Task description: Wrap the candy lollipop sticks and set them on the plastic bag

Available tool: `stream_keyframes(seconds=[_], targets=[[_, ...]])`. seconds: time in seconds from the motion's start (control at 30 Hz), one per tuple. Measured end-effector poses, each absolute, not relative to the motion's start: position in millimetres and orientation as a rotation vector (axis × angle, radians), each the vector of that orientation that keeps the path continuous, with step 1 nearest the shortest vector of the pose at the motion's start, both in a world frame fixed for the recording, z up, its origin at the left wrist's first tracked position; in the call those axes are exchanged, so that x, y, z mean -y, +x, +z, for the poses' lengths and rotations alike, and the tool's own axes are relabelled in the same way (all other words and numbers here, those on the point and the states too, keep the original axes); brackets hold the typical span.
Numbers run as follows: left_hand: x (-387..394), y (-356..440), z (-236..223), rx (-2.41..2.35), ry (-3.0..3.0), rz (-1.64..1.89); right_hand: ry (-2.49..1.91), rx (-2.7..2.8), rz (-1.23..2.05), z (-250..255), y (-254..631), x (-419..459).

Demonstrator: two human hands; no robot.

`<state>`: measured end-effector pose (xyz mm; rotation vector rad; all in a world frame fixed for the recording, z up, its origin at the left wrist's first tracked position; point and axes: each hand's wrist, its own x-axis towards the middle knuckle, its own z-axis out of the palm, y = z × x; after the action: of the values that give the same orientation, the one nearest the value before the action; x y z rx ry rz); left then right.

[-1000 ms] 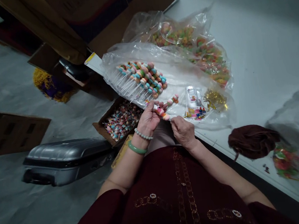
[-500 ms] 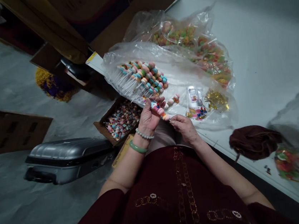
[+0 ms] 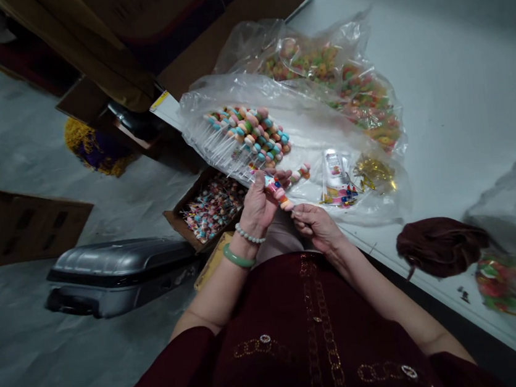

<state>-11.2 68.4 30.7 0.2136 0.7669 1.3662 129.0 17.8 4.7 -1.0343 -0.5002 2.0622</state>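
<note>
My left hand (image 3: 260, 204) is closed around the wrapped end of a marshmallow skewer (image 3: 281, 198); a printed plastic wrapper covers its far part, and pink and orange sweets show toward me. The fingers of my right hand (image 3: 313, 221) pinch the skewer's near end, where the grip hides the detail. Just beyond my hands, a pile of marshmallow skewers (image 3: 258, 132) with white sticks lies on a clear plastic sheet (image 3: 308, 122). One more skewer (image 3: 303, 173) lies apart from it. To the right are a stack of printed wrappers (image 3: 335, 169) and gold twist ties (image 3: 374, 174).
Bags of coloured ring sweets (image 3: 358, 92) lie behind on the white table (image 3: 435, 74). A carton of wrapped skewers (image 3: 213, 208) stands below the table's left edge, near a grey suitcase (image 3: 122, 268). Dark red cloth (image 3: 441, 246) and another sweet bag (image 3: 501, 284) are at the right.
The held skewer and my left hand have shifted slightly right. My right hand's fingers have curled a little more at the skewer's near end. The pile looks the same.
</note>
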Motion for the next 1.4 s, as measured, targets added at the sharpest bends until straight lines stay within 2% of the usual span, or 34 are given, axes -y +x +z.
stream_keyframes(seconds=[0.2, 0.37, 0.43, 0.53, 0.63, 0.7, 0.77, 0.87, 0.93, 1.03, 1.13, 1.23, 1.4], targets=[[-61, -14, 29, -0.867, 0.32, 1.25, -0.678, 0.15, 2.524, -4, 147, -27], [-59, -17, 28, -0.864, 0.375, 1.218, -0.784, 0.249, 2.574, -6, 136, -28], [-60, -18, 28, -0.894, 0.402, 1.231, -1.003, 0.488, 2.345, -5, 130, -25], [-61, -18, 26, -0.962, 0.367, 1.286, -1.318, 1.038, 1.658, -3, 128, -17], [-62, -18, 23, -1.005, 0.29, 1.316, -1.422, 1.554, 1.025, 0, 129, -11], [-62, -17, 23, -0.994, 0.282, 1.297, -1.444, 1.626, 0.905, 2, 129, -12], [-62, -15, 25, -0.975, 0.302, 1.287, -1.433, 1.434, 1.14, 3, 128, -17], [-62, -14, 29, -0.975, 0.343, 1.296, -1.216, 0.903, 1.929, 4, 125, -30], [-61, -14, 32, -0.99, 0.37, 1.274, -0.977, 0.571, 2.345, 5, 123, -36], [-62, -17, 33, -1.007, 0.385, 1.191, -0.814, 0.378, 2.518, 4, 121, -37], [-64, -21, 33, -0.997, 0.375, 1.146, -1.02, 0.555, 2.26, 2, 121, -32], [-66, -25, 31, -1.003, 0.382, 1.156, -1.268, 0.921, 1.726, 2, 125, -28], [-64, -31, 32, -1.058, 0.387, 1.092, -1.436, 1.704, 0.865, 2, 140, -26]])
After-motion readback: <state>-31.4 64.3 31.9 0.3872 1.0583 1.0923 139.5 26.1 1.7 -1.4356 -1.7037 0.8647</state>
